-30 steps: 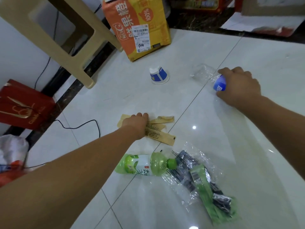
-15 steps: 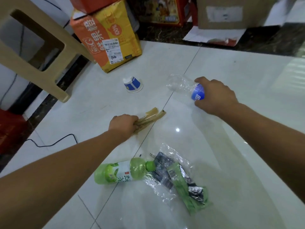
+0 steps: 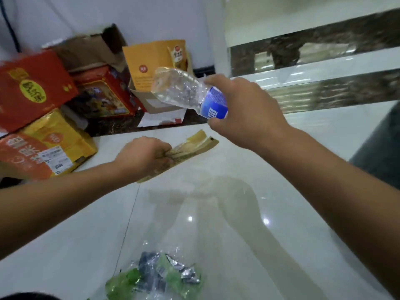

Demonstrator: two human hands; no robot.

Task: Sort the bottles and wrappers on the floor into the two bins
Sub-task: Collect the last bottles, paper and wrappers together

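Bottom centre: a crumpled clear film bundle of green and dark wrappers (image 3: 160,276) is lying on the white tiled floor (image 3: 249,213), not yet collected.

Mid-frame: the left hand (image 3: 142,156) is gripping a sheaf of tan paper wrappers (image 3: 194,146).

Above it: the right hand (image 3: 244,111) is clasping a crushed clear plastic bottle with a blue label (image 3: 179,89), held in the air.

Judgement: pick-up is done and the carry to the bins is starting. No bin is showing, so the next move is calling for finding both and keeping bottle and paper apart.
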